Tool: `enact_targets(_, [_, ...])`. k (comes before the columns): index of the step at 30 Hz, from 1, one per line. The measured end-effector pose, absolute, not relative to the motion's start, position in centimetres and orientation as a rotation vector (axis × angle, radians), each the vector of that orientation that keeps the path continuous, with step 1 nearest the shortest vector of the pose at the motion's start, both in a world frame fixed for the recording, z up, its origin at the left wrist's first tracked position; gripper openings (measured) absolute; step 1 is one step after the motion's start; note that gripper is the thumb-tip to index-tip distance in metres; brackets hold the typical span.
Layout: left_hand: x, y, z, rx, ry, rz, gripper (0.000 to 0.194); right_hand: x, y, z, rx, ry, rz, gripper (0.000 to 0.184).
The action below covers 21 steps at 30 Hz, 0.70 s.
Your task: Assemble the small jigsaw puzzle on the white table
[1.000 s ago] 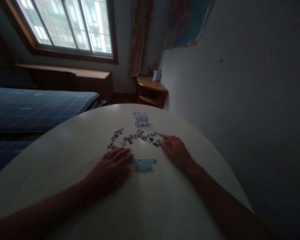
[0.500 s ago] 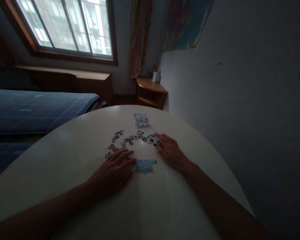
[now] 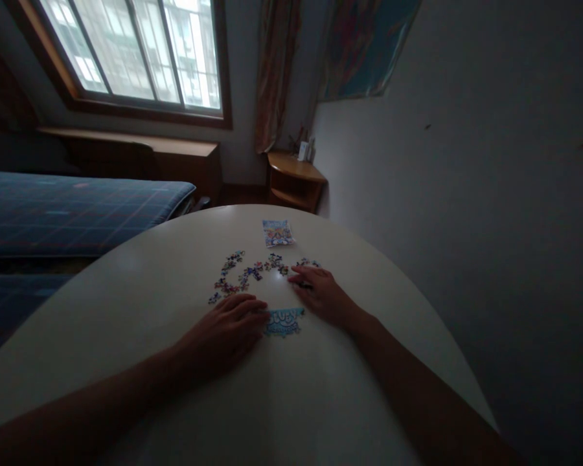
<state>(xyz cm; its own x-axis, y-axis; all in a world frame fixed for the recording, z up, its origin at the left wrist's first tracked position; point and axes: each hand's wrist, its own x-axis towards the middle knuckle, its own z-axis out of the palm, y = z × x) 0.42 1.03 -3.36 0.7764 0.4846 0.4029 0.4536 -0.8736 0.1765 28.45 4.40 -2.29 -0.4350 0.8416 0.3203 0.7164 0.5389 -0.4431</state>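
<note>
A joined blue section of a jigsaw puzzle (image 3: 283, 321) lies on the round white table (image 3: 291, 401). My left hand (image 3: 226, 330) rests flat beside it, fingers stretched out and touching its left edge. Several loose puzzle pieces (image 3: 243, 275) are scattered in an arc behind it. My right hand (image 3: 320, 294) lies over the right end of that arc, its fingers bent down onto a dark piece; whether they grip it is unclear. A small printed picture card (image 3: 277, 233) lies farther back.
A wall runs close along the table's right side. A bed with a blue checked cover (image 3: 72, 207) stands to the left, a wooden corner shelf (image 3: 294, 175) behind the table, and a window (image 3: 136, 52) above.
My right hand has slid left and nearer along the row of loose pieces. My left hand stayed beside the blue section.
</note>
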Motion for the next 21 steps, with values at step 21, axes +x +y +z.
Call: enact_targets(21, [0.2,0.7,-2.9,2.867,0.906,0.484,0.053,26.5,0.2,-0.5,-0.918,-2.521,0.325,0.042])
